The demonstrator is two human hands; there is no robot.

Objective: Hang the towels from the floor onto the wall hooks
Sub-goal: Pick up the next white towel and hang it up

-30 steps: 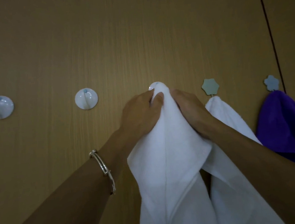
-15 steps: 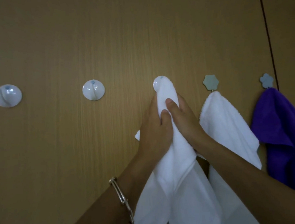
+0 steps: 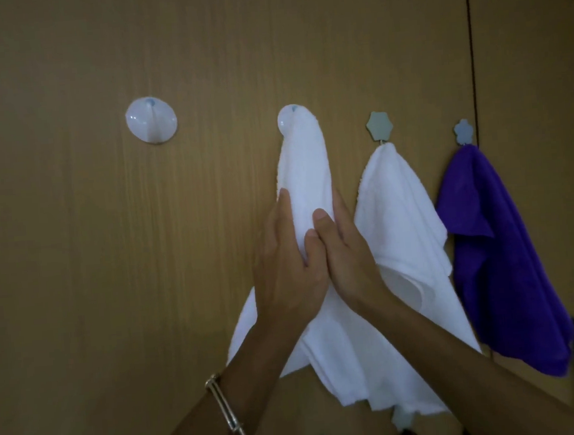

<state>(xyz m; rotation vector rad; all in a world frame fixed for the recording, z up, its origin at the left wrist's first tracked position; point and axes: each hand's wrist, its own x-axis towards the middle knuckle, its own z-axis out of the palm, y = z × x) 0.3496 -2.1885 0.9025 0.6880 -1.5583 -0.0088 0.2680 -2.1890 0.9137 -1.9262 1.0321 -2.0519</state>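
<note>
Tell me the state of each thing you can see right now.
Middle white towel: draped over middle round hook.
Right white towel: hanging from hexagon hook.
Purple towel: hanging from flower hook.
Left round hook: bare.
Left hand: grips middle white towel.
Right hand: grips it too.

Nothing can be read: no writing, label, brand or number shows on the middle white towel (image 3: 305,167), the purple towel (image 3: 486,236), the round hook (image 3: 151,120) or the wooden wall (image 3: 76,268).

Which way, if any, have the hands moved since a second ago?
Yes. The left hand and right hand have both slid down the white towel, away from the round white hook where they gripped it.
</note>
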